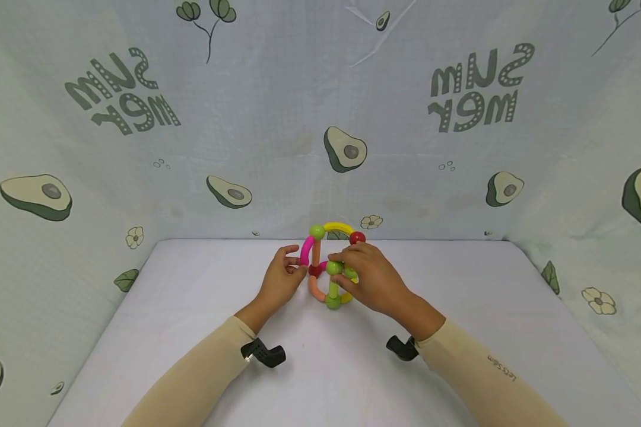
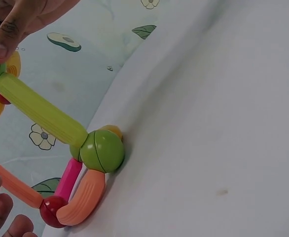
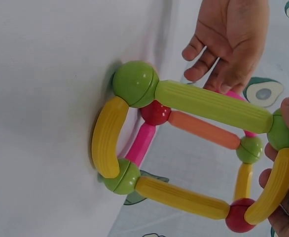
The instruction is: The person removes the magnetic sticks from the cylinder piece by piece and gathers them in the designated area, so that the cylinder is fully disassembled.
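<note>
A frame of magnetic building sticks and balls stands on the white table, mostly upright. Its lower corners include a green ball and a red ball. Upright sticks in lime green, orange and yellow join the lower and upper balls. My right hand grips the near upper green ball between thumb and fingers. On the left side, my left hand pinches the curved pink stick at the top; the fingertips partly cover it. A curved yellow stick spans the far top, ending at a red ball.
The white tabletop runs out around the frame to both sides. Behind it hangs a pale cloth printed with avocados and lettering. A black wrist camera sits on the left sleeve, another camera on the right.
</note>
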A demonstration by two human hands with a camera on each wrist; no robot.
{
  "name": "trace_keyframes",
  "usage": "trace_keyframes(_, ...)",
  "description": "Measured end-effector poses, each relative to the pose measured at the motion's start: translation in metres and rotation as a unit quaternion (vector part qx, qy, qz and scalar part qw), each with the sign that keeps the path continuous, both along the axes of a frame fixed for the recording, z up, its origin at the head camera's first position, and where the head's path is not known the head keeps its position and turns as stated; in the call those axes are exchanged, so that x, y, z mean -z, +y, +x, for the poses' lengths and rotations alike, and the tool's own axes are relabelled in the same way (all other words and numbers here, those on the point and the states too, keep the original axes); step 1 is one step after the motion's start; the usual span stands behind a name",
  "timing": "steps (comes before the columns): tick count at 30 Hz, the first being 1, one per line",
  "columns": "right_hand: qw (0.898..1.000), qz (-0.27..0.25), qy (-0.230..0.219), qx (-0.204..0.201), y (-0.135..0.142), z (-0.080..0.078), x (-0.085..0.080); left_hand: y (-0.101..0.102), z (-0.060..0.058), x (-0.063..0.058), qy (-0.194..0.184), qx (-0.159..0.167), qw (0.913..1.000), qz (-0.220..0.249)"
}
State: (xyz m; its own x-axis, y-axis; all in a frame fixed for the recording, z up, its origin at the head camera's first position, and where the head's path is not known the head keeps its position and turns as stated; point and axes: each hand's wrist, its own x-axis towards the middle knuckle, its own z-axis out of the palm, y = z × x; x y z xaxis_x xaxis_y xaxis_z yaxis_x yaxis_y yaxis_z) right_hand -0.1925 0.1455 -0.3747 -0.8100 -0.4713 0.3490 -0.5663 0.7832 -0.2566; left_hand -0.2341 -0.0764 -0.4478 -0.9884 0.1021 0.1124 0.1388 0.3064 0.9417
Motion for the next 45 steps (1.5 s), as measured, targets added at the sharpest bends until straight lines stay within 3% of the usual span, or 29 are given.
trace_keyframes(11,1.000,-0.010,0.017,-0.005,0.001,-0.001,0.004,-0.001,0.000,0.002,-0.007,0.025,0.9991,-0.033)
trace_keyframes(15,0.999,-0.044,0.020,0.006,0.006,0.002,0.002,-0.004,-0.001,0.004,0.002,0.033,0.9975,-0.062)
trace_keyframes(22,0.983,-0.159,-0.040,0.088,0.025,0.015,0.013,-0.014,-0.006,0.013,-0.008,0.039,0.9894,-0.140)
trace_keyframes(26,0.973,-0.184,-0.067,0.123,0.036,0.015,0.027,-0.018,-0.009,0.015,-0.018,0.056,0.9857,-0.158)
trace_keyframes(29,0.969,-0.169,-0.115,0.141,0.039,0.012,0.037,-0.019,-0.011,0.016,-0.022,0.072,0.9831,-0.167)
trace_keyframes(35,0.955,-0.072,-0.245,0.149,0.034,0.008,0.055,-0.018,-0.015,0.017,-0.019,0.093,0.9792,-0.179)
trace_keyframes(45,0.951,-0.022,-0.291,0.105,0.020,0.001,0.065,-0.013,-0.020,0.020,-0.001,0.105,0.9729,-0.206)
